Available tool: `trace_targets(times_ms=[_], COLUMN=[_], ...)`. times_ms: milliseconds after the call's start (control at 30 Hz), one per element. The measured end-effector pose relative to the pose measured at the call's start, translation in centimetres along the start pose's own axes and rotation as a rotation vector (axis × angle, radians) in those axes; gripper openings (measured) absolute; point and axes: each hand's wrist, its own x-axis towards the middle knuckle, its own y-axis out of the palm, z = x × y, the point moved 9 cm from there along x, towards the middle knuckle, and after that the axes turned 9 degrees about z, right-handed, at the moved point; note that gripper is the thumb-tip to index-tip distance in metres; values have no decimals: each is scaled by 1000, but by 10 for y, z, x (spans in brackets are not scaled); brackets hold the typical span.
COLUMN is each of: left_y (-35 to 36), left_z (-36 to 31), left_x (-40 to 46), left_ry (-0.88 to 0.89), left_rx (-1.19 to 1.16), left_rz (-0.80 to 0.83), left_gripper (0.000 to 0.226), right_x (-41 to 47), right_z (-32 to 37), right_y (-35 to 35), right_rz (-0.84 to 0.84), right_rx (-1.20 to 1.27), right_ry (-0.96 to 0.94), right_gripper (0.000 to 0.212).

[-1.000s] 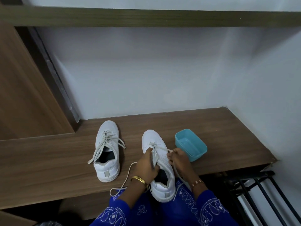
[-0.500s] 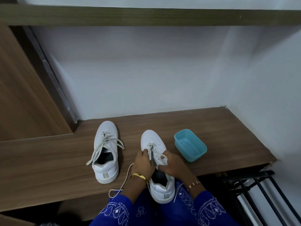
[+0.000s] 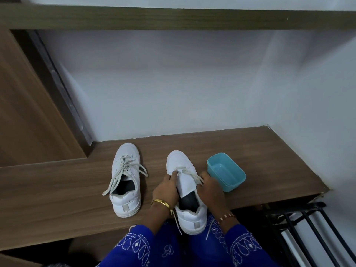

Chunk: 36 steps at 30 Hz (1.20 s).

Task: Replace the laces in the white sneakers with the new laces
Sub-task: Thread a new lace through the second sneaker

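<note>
Two white sneakers stand on a wooden bench point(image 3: 57, 193). The left sneaker point(image 3: 126, 180) has its off-white lace loosened, ends trailing over both sides. The right sneaker point(image 3: 185, 191) sits at the bench's front edge with its heel over my lap. My left hand point(image 3: 166, 189) grips that shoe's left side, fingertips at the lower eyelets. My right hand point(image 3: 210, 187) pinches the lace point(image 3: 189, 173) where it crosses the tongue on the right side. Loose lace ends hang down past the heel.
An empty light-blue plastic tub point(image 3: 226, 173) stands just right of the right sneaker. White walls close the back and right. A wooden panel rises at the left. A black metal rack point(image 3: 308, 224) sits below the bench's right end.
The long lace end that lay on the bench left of my wrist is now drawn in and hangs by the heel. Both hands have shifted slightly on the right sneaker's eyelets.
</note>
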Motion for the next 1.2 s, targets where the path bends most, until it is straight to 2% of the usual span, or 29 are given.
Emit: trace_targets(times_ms=[67,167,233,300,433,533,600,667,767,833,900,967,1033,1100,1200], left_y=[-3,-14,-22,-29,-45,-67,-79,-80,-65,-58,-60,-65,-65,-65,-59], left_z=[-1,-6,-7,-2,17,28,20,-2,-43,-59,-65,-66,-67,-72,-86], left_x=[-1,-6,-9,-8,-6,-11,-14,-12,-15,-19,-23,-25,-24,-27,-36], left_ry=[3,46,64,53,-33,-113,-34,142,358,403,413,414,411,427,510], left_rx=[24,96,127,92,-16,15,-41,-265,-565,-761,-919,-1067,-1139,-1102,-1155], left_rz=[-8,-69,-115,-127,-169,-297,-365,-306,-94,-2,22,36,73,136,287], left_gripper=[63,48,40,41,48,32,23,23,35,25,17,21,39,47,32], right_x=[0,1,3,5,2,-3,-6,-10,-15,-14,-9,-6,-4,-2,6], right_z=[-3,-4,6,18,51,85,110,133,160,169,169,163,156,151,139], right_y=[0,-9,-26,-48,-81,-97,-105,-111,-118,-123,-126,-127,-127,-126,-126], right_rz=[52,123,106,79,113,169,214,256,278,248,213,192,185,168,111], right_rx=[26,74,120,210,541,744,848,930,944,937,930,937,994,1035,984], right_ry=[16,32,17,28,-12,-131,-224,-308,-409,-445,-451,-434,-411,-398,-358], right_gripper=[7,26,37,40,26,13,15,21,24,25,24,24,23,23,21])
